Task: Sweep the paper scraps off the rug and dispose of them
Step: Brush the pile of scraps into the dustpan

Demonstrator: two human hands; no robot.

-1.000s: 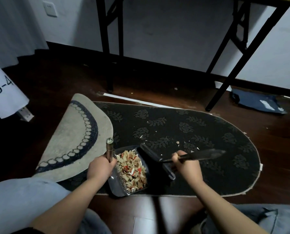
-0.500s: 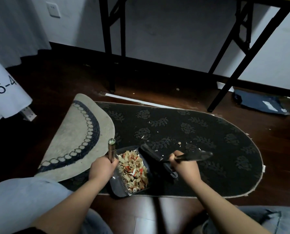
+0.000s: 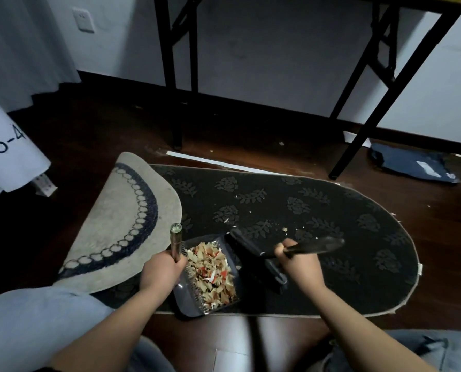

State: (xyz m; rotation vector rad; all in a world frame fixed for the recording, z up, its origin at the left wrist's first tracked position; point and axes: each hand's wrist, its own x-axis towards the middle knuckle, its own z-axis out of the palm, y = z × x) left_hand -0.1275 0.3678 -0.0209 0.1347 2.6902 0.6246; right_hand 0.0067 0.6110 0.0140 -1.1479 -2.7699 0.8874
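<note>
Left hand (image 3: 162,269) gripping dustpan (image 3: 197,299) handle, pan heaped with paper scraps (image 3: 212,272), right hand (image 3: 298,261) clutching brush (image 3: 259,252), both on dark rug (image 3: 331,210), frame centre

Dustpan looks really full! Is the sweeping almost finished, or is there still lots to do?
Mostly done: the dustpan holds a big heap of paper scraps. In hand: the left hand grips the dustpan's handle while the right hand grips the brush beside it. Left: a few loose scraps still lie on the dark rug, and the full pan has not been emptied.
</note>
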